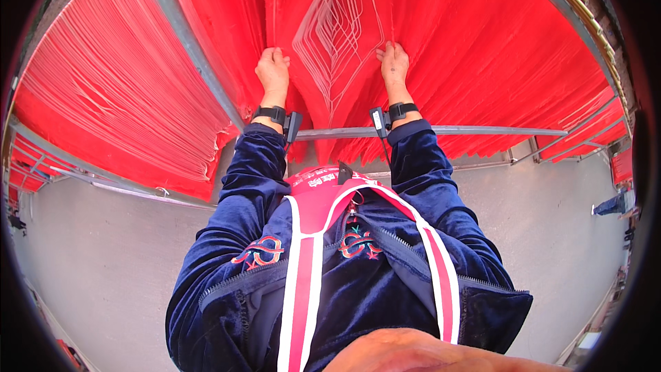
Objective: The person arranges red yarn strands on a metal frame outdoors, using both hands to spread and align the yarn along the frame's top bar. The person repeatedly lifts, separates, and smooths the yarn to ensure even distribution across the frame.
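Observation:
Long red sheets (468,48) hang in dense rows over a grey metal rail (441,130) in front of me. My left hand (273,69) is raised and closed on the edge of a red sheet left of centre. My right hand (393,62) is raised too, its fingers pinching the edge of the sheet with a pale diamond line pattern (334,31). That patterned sheet hangs between my two hands. Both wrists wear black bands with small devices, and my sleeves are dark blue velvet.
More red sheets (117,96) hang on a rack to the left, divided by a slanted grey bar (189,41). Grey concrete floor (96,262) lies below. Further metal racks (578,141) stand at the right, and a person (613,204) stands far right.

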